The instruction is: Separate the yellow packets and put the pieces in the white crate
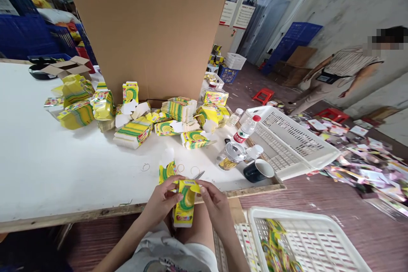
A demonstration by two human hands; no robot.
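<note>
Between my two hands is a small yellow-green printed carton [185, 206], held just past the table's near edge. My left hand [167, 197] pinches its upper left side. At the upper right, the fingers of my right hand [212, 199] close on a yellow flap of the same carton. Just behind it on the table lies another yellow carton piece [167, 171]. A pointed metal blade [199, 175] shows beyond my right fingers; its other end is hidden. Rubber bands [180, 168] lie close by.
Bundles of flat yellow cartons [134, 131] line the table [79, 170] before a tall cardboard sheet [146, 34]. A mug [259, 171], plastic tub [234, 156] and bottle [247, 129] stand right. White crates [293, 144] flank the table; a person [344, 68] stands beyond.
</note>
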